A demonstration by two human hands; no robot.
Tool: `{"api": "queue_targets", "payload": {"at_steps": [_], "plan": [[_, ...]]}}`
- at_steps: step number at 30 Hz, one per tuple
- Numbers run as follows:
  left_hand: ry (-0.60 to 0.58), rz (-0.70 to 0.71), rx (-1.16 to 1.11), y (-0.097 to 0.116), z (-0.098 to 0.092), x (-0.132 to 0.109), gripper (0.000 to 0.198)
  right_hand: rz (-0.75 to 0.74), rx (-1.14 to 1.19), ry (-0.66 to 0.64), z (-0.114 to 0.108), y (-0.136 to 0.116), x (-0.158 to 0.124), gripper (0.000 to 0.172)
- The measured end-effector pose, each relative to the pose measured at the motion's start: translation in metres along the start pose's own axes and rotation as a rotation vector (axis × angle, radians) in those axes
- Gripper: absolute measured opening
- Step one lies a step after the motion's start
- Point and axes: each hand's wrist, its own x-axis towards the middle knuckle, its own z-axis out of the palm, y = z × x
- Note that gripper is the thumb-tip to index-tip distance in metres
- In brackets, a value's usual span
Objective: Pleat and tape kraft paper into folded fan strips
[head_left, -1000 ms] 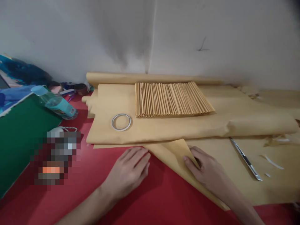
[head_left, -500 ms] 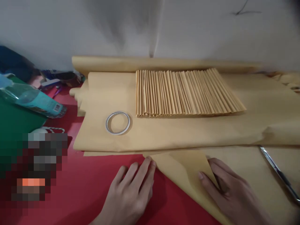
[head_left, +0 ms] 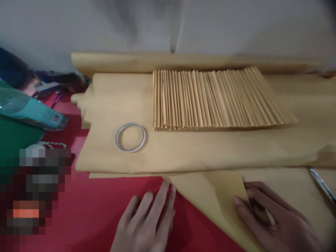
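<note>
Gray wall (head_left: 223, 24) across the full width at 12 o'clock, above a red table (head_left: 91, 217) showing bare from 6 to 8 o'clock. Spread over the middle, from near 9 o'clock out to 3, a wide layer of folded brown paper (head_left: 196, 150). At 5 o'clock, just in front of that layer, a loose brown sheet (head_left: 204, 199), slanting edge cut diagonally against the red. Along the foot of the wall at 12 o'clock, a long paper roll (head_left: 157, 63). Lying on the folded brown paper toward 2 o'clock, a block of pleated paper (head_left: 210, 99), ridges packed closely. At 9 o'clock, partly out of view, a green board (head_left: 10, 143).

At 4 o'clock, a right hand (head_left: 278, 217), thumb on top of the brown sheet and forefinger behind, clamped on the raised edge. Between 6 and 7 o'clock, a left hand (head_left: 144, 224), fingers slightly spread, two fingertips at the sheet's far left corner; impossible to tell how firmly pressed.

Beside the green board, a tipped plastic bottle (head_left: 34, 108), blue label outward. At 8 o'clock, a blurred object (head_left: 44, 192), unreadable. Flat on the folded brown paper near 9 o'clock, a tape ring (head_left: 117, 138). Between 3 and 4 o'clock, partly cropped, a slim cutter knife (head_left: 321, 184).
</note>
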Motion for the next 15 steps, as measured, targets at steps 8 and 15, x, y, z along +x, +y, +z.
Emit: {"api": "queue_targets", "payload": {"at_steps": [8,15], "plan": [[-0.032,0.002,0.011,0.0,0.0,0.002,0.039,-0.013,-0.069,0.035,-0.001,0.01,-0.002,0.032],[-0.109,-0.03,0.044,0.002,-0.006,0.001,0.044,0.05,-0.076,0.008,-0.003,-0.005,-0.002,0.029]]}}
